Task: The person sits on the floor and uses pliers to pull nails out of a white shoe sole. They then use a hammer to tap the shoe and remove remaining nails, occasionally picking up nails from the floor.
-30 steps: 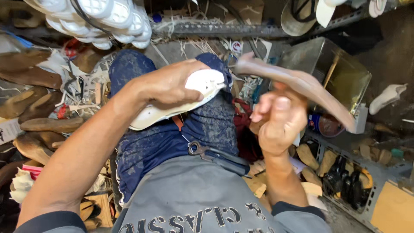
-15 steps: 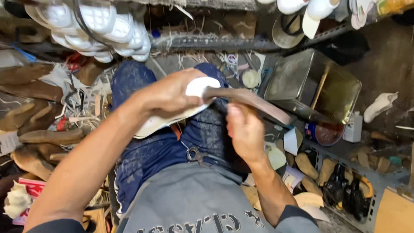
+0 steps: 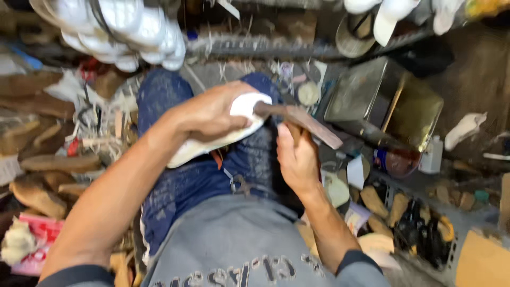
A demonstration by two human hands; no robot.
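Leftmost, brown shoe-sole blanks lie in loose piles on the floor, and a stack of white moulded soles hangs at the upper left. Both are well apart from the work.

Left hand: the fingers are wrapped over the top of a white shoe sole and hold it down on the person's lap, across the blue trousers. The sole lies roughly level, its rounded end pointing right and projecting past the fingertips.

Centre: a curved, brownish flat tool, apparently a rasp or a blade, has its tip touching the projecting end of the sole. Motion blur hides its edge, so its exact type cannot be confirmed.

Right hand: the fingers are closed around the lower handle of the tool, thumb uppermost.

Step in hand, as judged: trimming or smoothing the rounded end of the sole with the tool while the other hand steadies the work.

Next move, as judged: the stroke calls for firm downward pressure on the sole, a tool path directed away from the holding fingers, and turning the sole to present untreated edge.

Right: an open, olive-coloured metal box stands near the knee, with small dark tools and scraps below it.
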